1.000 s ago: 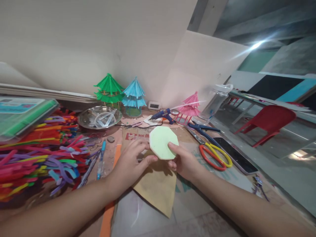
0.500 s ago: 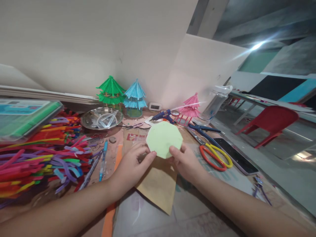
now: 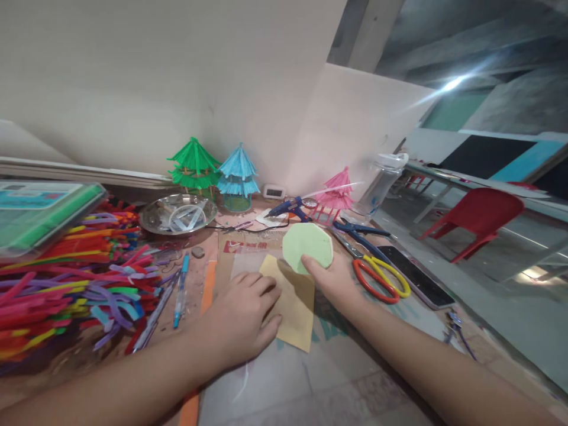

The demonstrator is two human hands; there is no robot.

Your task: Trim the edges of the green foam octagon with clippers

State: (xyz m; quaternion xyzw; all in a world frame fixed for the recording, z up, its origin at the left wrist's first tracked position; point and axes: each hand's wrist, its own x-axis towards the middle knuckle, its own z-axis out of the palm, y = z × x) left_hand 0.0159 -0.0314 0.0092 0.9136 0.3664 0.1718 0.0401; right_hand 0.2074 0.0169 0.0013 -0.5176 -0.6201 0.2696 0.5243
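Observation:
A light green, many-sided piece of paper (image 3: pixel 306 245) is pinched in my right hand (image 3: pixel 331 278), with the thumb lying across its front. My left hand (image 3: pixel 248 313) rests low over the work surface, empty, its fingers loosely bent and the thumb apart. Its fingertips are at the left edge of a tan sheet of paper (image 3: pixel 295 313), which lies below the green piece; whether they touch the sheet I cannot tell. Scissors (image 3: pixel 381 278) with red and yellow handles lie just right of my right hand.
Colourful pipe cleaners (image 3: pixel 75 290) and a plastic case (image 3: pixel 44 219) fill the left side. A metal dish (image 3: pixel 148 222), a green model (image 3: pixel 194 165), a blue model (image 3: pixel 238 177), a pink model (image 3: pixel 335 192) and a glue gun (image 3: pixel 288 206) stand behind. A phone (image 3: pixel 417 275) lies right.
My left hand has let go of the green paper and moved down to the tan sheet. My right hand alone holds the green piece, now slightly further right.

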